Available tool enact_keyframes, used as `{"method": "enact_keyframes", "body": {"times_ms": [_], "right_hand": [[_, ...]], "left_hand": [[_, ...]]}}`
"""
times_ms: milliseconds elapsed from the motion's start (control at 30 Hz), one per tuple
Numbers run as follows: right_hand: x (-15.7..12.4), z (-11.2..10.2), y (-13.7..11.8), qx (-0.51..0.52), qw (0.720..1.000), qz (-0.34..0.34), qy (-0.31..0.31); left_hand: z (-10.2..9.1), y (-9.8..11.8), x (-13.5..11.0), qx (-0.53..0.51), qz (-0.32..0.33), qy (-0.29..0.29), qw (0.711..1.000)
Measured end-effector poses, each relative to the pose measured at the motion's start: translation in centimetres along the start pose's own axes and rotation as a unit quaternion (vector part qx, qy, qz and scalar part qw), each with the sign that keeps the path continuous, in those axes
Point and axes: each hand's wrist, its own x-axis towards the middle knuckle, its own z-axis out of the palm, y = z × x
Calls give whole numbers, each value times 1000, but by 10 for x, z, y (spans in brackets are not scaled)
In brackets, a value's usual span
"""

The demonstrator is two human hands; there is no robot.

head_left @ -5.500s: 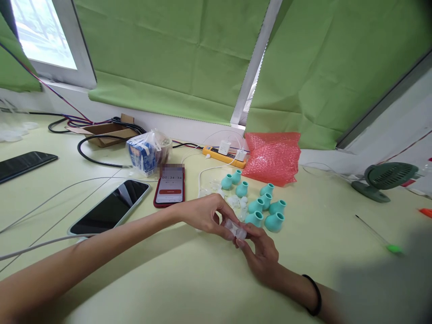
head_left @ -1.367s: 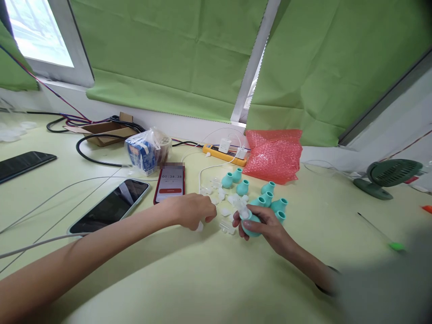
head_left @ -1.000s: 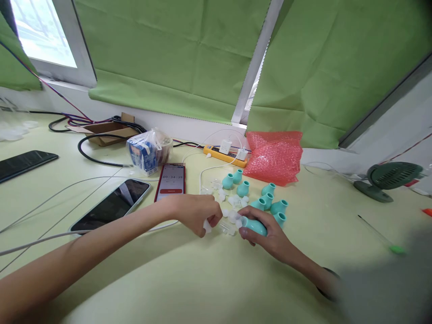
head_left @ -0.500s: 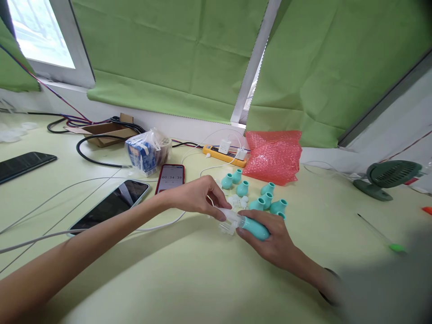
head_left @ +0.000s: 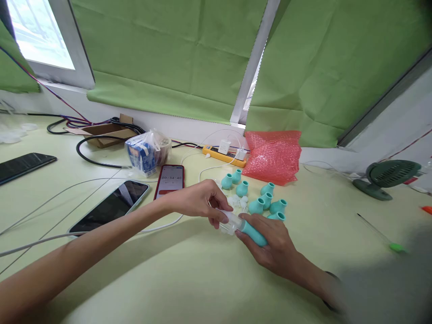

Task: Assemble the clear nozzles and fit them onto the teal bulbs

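My right hand (head_left: 273, 240) is wrapped round a teal squeeze bulb (head_left: 254, 234), which lies tilted with its neck to the upper left. My left hand (head_left: 205, 202) pinches a translucent plastic nozzle (head_left: 233, 218) between thumb and fingers. Nozzle and bulb neck meet end to end between the hands; how deep one sits in the other is hidden. A clear plastic part (head_left: 227, 228) shows just below the nozzle. Behind the hands stand several more teal bulbs (head_left: 242, 188), open necks up, with small translucent pieces (head_left: 240, 201) among them.
A red-framed phone (head_left: 171, 177) with a running timer and a larger phone (head_left: 111, 208) lie left, crossed by white cables. At the back are a yellow power strip (head_left: 219, 155), a pink bubble-wrap bag (head_left: 272, 156) and a wrapped blue box (head_left: 141, 155). A green fan (head_left: 388, 177) stands right; a green-handled screwdriver (head_left: 396, 247) lies nearby.
Both hands have shifted slightly, the left one a little down and right. Nozzle and bulb look closer together, and one standing bulb behind my right hand shows more.
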Motion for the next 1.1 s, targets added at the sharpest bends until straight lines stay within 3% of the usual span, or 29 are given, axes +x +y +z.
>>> {"method": "enact_keyframes", "body": {"times_ms": [233, 600, 767, 1000, 1100], "right_hand": [[1, 0, 0, 63, 998, -5, -14], [-2, 4, 2, 81, 996, 6, -22], [4, 0, 1, 131, 989, 68, -24], [9, -11, -7, 241, 942, 187, -138], [9, -11, -4, 249, 936, 217, -122]], "left_hand": [[0, 0, 0, -28, 5, -17, 999], [3, -2, 2, -57, 10, -23, 998], [6, 0, 3, -71, -5, 39, 997], [19, 4, 7, -128, 38, 121, 984], [19, 6, 8, -150, 54, 143, 977]]}}
